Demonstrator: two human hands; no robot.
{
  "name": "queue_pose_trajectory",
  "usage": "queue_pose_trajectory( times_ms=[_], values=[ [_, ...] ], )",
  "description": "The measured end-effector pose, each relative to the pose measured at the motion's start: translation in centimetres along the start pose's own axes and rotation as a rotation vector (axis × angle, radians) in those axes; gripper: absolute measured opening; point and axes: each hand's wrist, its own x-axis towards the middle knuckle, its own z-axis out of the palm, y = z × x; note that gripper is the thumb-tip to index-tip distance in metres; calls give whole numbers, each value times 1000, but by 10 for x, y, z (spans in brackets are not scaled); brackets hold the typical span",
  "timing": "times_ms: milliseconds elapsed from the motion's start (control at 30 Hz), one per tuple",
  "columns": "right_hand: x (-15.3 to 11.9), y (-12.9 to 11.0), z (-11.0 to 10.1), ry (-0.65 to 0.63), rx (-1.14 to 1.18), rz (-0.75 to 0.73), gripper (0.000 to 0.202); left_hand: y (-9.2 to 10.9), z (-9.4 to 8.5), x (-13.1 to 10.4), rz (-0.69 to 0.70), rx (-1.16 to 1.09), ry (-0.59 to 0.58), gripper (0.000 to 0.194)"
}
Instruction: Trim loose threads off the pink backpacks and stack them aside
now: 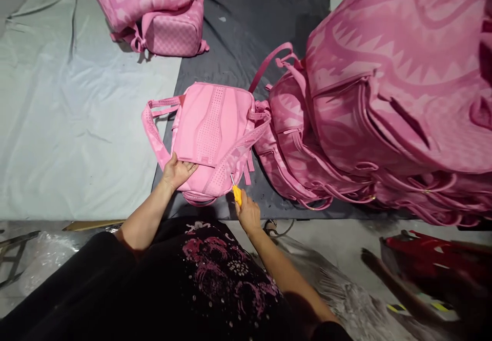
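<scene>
A small pink backpack (192, 120) lies with its padded back panel up and its straps spread to either side. My left hand (177, 173) rests at the panel's lower left edge, palm up, with its fingers stretched out along that edge. In my right hand (249, 212) is a tool with a yellow handle (237, 195) and a thin metal tip. The tip meets the lower part of the right shoulder strap (246, 143); whether it touches the fabric I cannot tell. My right fingers are wrapped round the handle and partly hidden.
Several pink patterned bags (384, 74) are heaped on the right, close against the backpack. More pink bags (169, 28) stand at the far left. A grey cloth (230, 33) and a pale cloth (77, 141) cover the table. Clear plastic (46, 254) lies below its front edge.
</scene>
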Motion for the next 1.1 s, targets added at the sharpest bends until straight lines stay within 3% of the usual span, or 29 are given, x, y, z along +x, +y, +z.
queue_pose_trajectory(
  times_ms=[133,367,567,667,767,867,967,1100],
  values=[
    [11,-3,-18,-68,60,43,44,7,2,-6,-60,26,-37,56],
    [8,-4,-51,-98,152,-13,40,12,3,-5,40,-64,-30,56],
    [24,-9,-74,-169,226,34,39,8,3,1,56,-108,25,57],
    [6,0,-77,-177,232,47,38,6,2,1,92,-112,22,54],
    [-42,9,-74,-202,213,40,39,4,3,1,125,-106,9,50],
    [-81,2,-70,-288,193,-42,38,2,6,4,133,-99,20,46],
    [-83,-21,-71,-368,130,-114,36,4,12,8,126,-80,46,43],
    [-60,-41,-77,-385,45,-7,38,2,21,-5,57,89,153,40]
  ],
)
